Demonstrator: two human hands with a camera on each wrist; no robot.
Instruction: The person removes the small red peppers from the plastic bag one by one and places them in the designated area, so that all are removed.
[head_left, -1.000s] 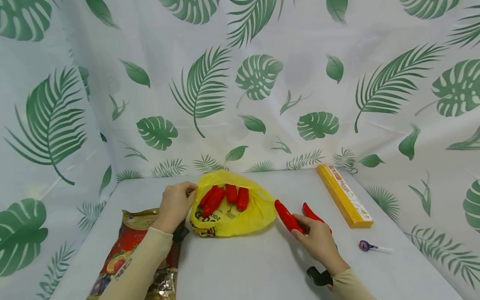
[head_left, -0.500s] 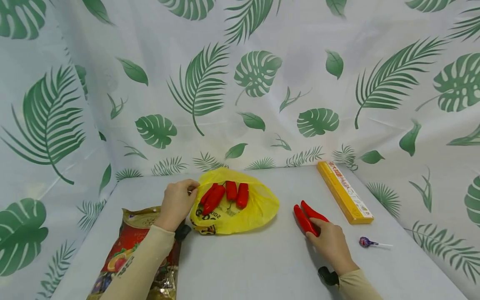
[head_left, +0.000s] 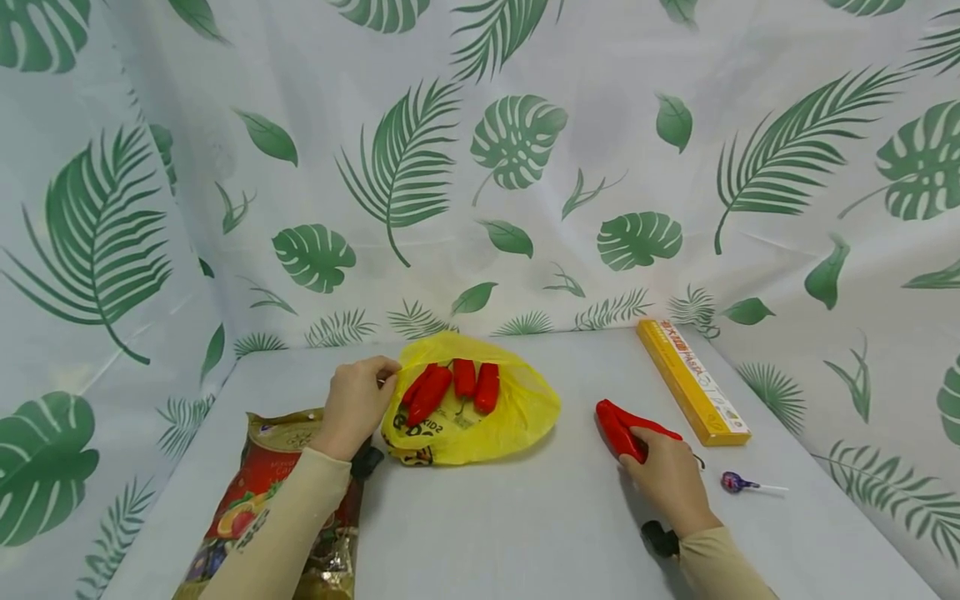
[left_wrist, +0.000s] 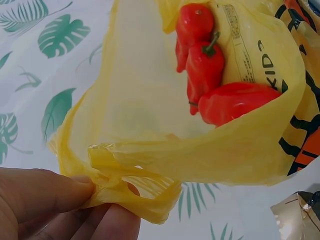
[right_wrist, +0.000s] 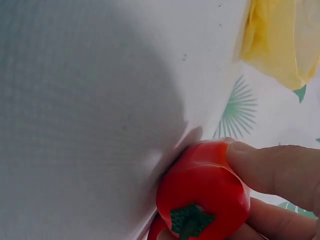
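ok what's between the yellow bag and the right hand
Head view: two red peppers at the right hand, one gripped, then bare tabletop to the yellow bag.

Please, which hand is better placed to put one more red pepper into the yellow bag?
The right hand, I think: it grips a red pepper outside the yellow bag, while the left hand pinches the bag by its edge.

This looks like a small curtained booth, whether in a home or a lab one cannot tell, since white leaf-printed sheets (head_left: 555,200) hang close behind the table (head_left: 487,533) and along its left and right sides, walling it in on all three.
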